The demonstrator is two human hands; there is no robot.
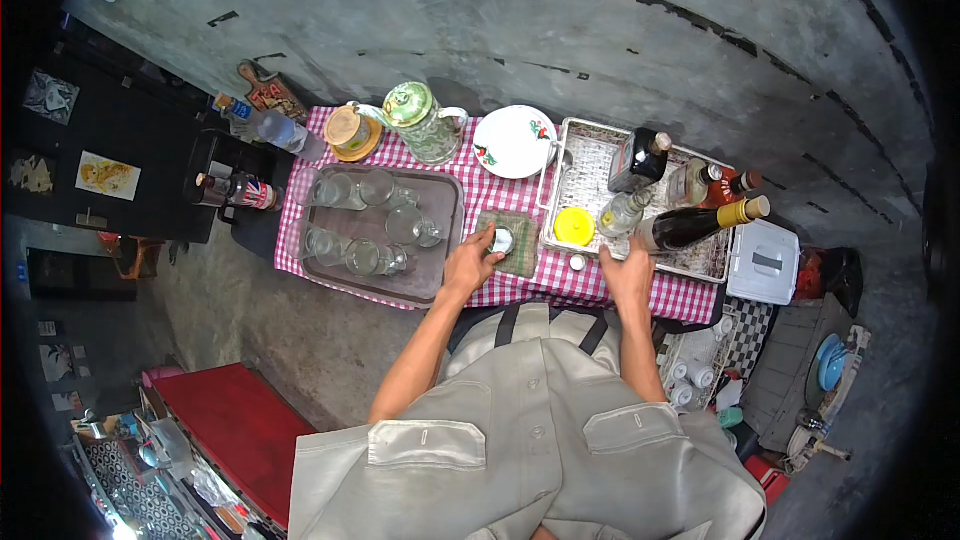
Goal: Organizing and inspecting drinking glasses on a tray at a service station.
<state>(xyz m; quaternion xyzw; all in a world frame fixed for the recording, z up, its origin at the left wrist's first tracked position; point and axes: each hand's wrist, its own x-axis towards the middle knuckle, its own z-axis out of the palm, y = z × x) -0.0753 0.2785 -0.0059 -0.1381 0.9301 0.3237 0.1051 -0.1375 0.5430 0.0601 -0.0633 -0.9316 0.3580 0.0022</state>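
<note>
My left hand [472, 259] is closed around a small glass jar with a pale top [502, 240], which stands on a folded checked cloth [523, 259]. My right hand [631, 266] is at the front edge of the white woven tray [589, 246], its fingers at the base of a dark wine bottle [679, 228] with a yellow neck; whether they grip it cannot be told. Near that hand, inside the tray, are a yellow lid [575, 226] and a clear glass bottle [622, 215]. A small white cap [577, 262] lies on the tablecloth in front of the tray.
A brown tray [450, 202] with several glass mugs stands at left on the checked tablecloth [480, 195]. Behind are a green patterned enamel pot [424, 127], white plates [514, 142] and a wood-lidded jar [347, 129]. A dark square bottle [637, 161] stands in the woven tray.
</note>
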